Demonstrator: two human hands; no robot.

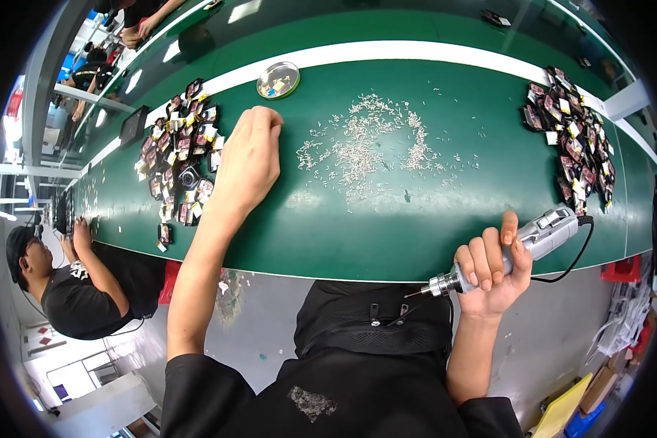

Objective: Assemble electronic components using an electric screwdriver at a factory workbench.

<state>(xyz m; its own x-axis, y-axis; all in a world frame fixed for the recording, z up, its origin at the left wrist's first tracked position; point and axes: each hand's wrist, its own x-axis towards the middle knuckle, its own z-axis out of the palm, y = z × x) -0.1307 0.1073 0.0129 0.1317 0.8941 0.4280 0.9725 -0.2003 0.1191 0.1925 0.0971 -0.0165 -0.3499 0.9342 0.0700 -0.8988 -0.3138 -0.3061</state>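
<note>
My right hand is wrapped round a grey electric screwdriver, above the table's near edge. Its thin bit points to the left, and a black cord leaves its back end. My left hand hovers over the green table, fingers curled together; whatever they may hold is hidden. Just beyond it stands a round metal dish with small yellowish and blue pieces inside. To its left lies a heap of small black units with yellow and white tabs. Many small silvery screws are scattered in the middle.
Another heap of black units lies at the right end of the green table. A dark tray stands beyond the left heap. A co-worker sits at the left along the table. Red stools and boxes are on the floor at right.
</note>
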